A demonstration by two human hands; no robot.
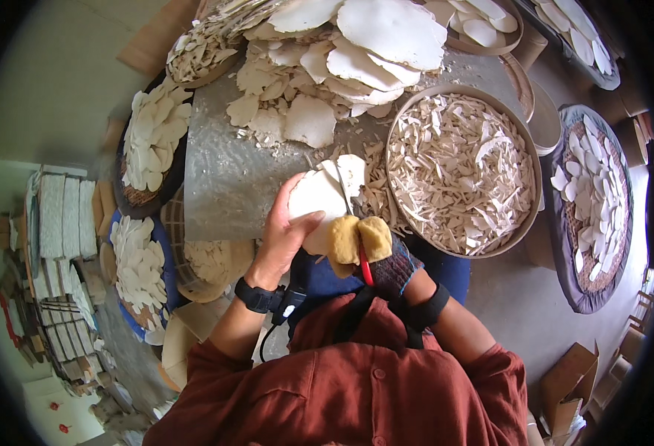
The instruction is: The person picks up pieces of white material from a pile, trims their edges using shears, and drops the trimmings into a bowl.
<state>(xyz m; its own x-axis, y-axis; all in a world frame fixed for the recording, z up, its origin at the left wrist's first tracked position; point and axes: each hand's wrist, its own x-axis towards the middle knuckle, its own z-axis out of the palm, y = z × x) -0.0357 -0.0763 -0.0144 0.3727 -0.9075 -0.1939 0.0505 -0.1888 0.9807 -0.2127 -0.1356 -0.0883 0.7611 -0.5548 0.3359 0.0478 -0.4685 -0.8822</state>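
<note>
Left hand (284,232) holds one slice (316,197); right hand (395,266), one red-handled blade (365,260).

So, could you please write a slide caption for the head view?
Left hand holding a pale piece, gloved right hand with scissors beside a tray of scraps.

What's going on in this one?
The person's left hand holds a pale piece at the near edge of the table; the gloved right hand holds what look like yellow-padded scissors, a blade against the piece. More pieces are piled farther back; a tray of clippings sits to the right.
</note>
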